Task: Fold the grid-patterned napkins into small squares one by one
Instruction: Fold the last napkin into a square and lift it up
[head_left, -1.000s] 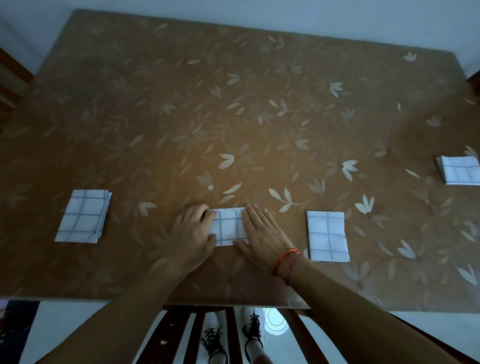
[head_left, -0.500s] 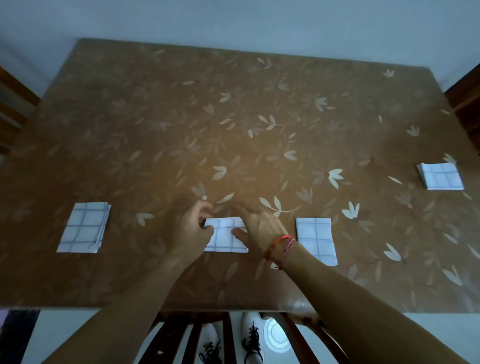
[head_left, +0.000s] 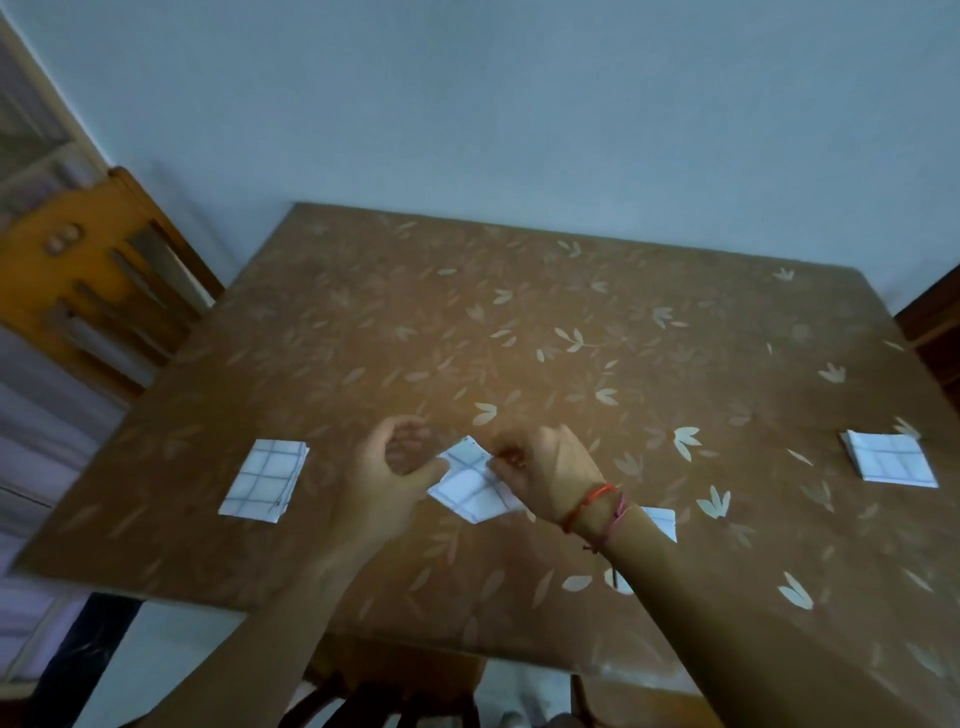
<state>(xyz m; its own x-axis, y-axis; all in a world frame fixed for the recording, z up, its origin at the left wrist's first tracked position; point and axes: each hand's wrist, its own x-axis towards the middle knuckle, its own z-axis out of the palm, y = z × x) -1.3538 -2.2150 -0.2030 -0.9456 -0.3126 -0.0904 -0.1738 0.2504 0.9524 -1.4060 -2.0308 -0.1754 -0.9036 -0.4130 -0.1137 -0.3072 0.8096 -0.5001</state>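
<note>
Napkin in work: the small folded napkin sits near the front middle of the tabletop, turned cornerwise, and seems partly lifted off it.
Right hand: the right hand pinches the napkin's right corner in its fingertips; red bracelet on the wrist.
Left hand: the left hand is released, fingers loosely curved, thumb by the napkin's left edge; I cannot tell whether it touches.
Change: a second ago both palms pressed this napkin flat and square to the table edge; now the pressing has stopped and one hand has it.
Meaning: this fold looks finished, and the napkin is probably about to be set aside.
Other napkins: left pile, far-right pile, and a single napkin half hidden behind the right wrist.
Surroundings: wooden chair at the tabletop's left.
</note>
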